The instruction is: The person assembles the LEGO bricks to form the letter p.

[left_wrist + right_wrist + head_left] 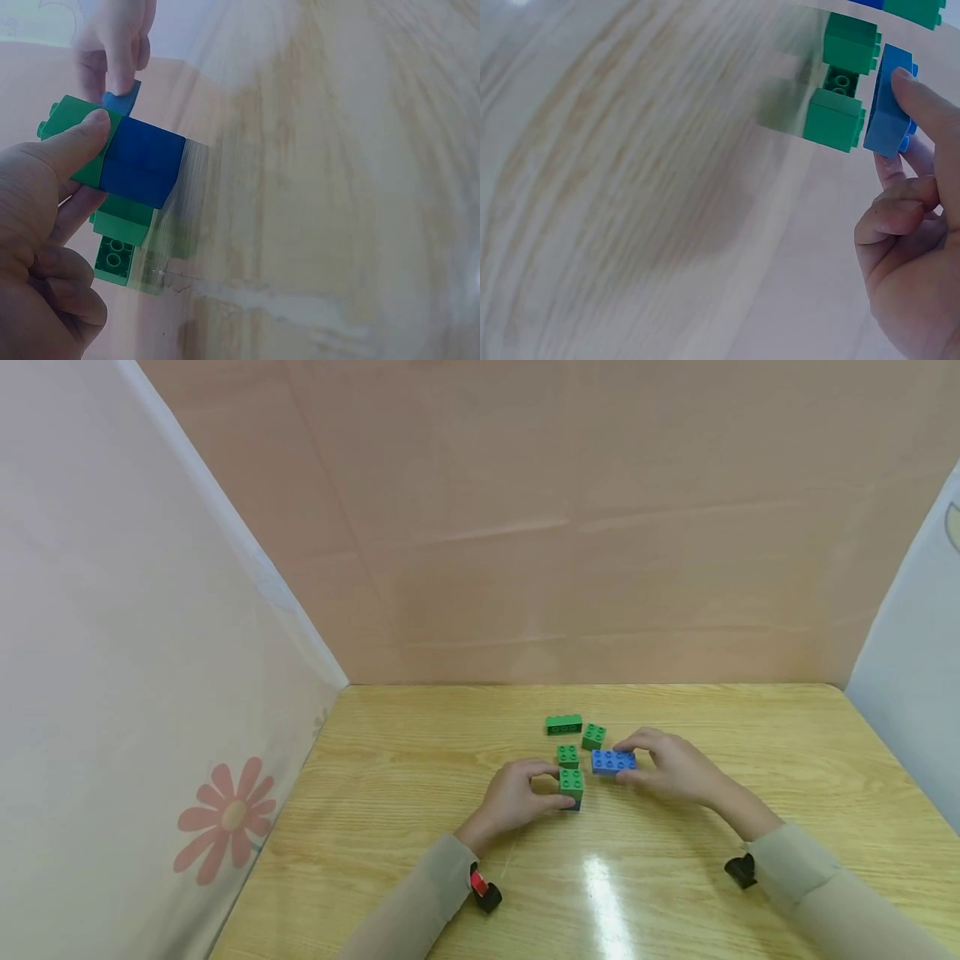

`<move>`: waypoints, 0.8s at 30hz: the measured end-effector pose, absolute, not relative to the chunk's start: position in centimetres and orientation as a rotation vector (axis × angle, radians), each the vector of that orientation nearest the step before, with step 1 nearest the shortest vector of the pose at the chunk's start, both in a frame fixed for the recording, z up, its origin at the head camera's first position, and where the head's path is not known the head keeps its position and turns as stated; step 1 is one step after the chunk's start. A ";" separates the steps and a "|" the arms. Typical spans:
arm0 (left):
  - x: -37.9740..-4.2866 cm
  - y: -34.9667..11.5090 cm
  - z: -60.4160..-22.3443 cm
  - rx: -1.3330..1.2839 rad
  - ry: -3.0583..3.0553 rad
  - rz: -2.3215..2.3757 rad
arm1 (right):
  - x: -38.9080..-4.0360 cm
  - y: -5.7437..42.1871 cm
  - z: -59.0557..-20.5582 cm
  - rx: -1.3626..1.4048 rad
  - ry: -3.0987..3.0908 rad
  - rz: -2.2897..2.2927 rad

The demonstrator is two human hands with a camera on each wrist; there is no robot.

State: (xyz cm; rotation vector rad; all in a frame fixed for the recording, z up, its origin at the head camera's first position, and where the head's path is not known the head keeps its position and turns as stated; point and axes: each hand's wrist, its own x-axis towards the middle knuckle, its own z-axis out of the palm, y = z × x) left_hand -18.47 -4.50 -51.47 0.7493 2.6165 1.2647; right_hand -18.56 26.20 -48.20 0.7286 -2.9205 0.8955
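Near the middle of the table, my left hand (517, 795) pinches a green toy building brick (571, 779) between thumb and fingers. That green brick sits on top of a blue brick (144, 159), the two forming a small stack. My right hand (675, 768) grips a long blue brick (889, 103) by its end, thumb on one side and fingers on the other. This blue brick is held off the table, just right of the stack. Right behind the stack is a small green brick (567, 756).
Another small green brick (594, 736) stands behind the long blue one. Farther back, a long green brick (564, 725) lies on its side, its hollow underside facing me. The wooden table (420, 752) meets a brown backdrop (600, 610) at its far edge.
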 end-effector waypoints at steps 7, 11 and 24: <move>-18.5 -4.4 -51.4 0.738 2.619 1.265 | -18.0 25.9 -47.2 0.713 -2.892 0.908; -18.6 -4.4 -51.5 0.762 2.618 1.277 | -17.6 25.6 -46.7 0.714 -2.860 0.921; -18.6 -4.4 -51.8 0.772 2.629 1.266 | -16.4 24.4 -45.6 0.799 -2.720 0.955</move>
